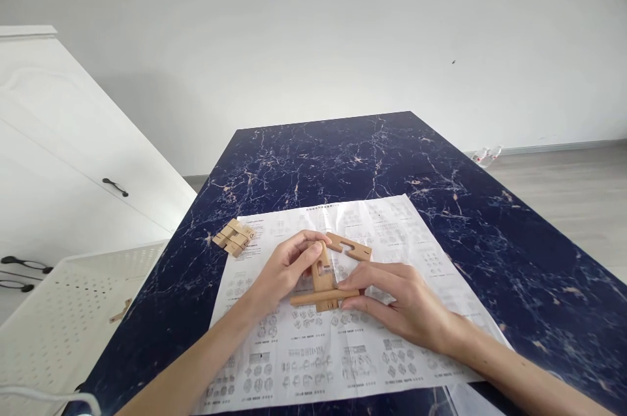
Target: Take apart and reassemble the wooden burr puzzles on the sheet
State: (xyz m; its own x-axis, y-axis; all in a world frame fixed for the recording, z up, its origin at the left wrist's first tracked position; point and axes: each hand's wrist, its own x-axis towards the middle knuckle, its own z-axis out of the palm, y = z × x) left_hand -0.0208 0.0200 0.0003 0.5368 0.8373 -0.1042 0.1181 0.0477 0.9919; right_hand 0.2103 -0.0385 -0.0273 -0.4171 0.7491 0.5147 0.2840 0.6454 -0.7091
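My left hand (292, 260) pinches the upper end of an upright notched wooden puzzle piece (322, 277), thumb on its face. Across the lower part of that piece lies a second, bar-like wooden puzzle piece (308, 299); the two are crossed. My right hand (392, 292) grips the right end of this crossbar between thumb and fingers. Just behind my hands, a third wooden piece (360, 250) with a cut-out slot lies on the printed instruction sheet (274, 364). Whether the crossed pieces touch the sheet I cannot tell.
An assembled wooden block puzzle (234, 237) sits at the sheet's upper left corner. The sheet lies on a dark blue marbled table (313, 168). To the left stand a white cabinet (73, 161) and a perforated white surface (88, 298) with a small wooden piece (121, 311) on it.
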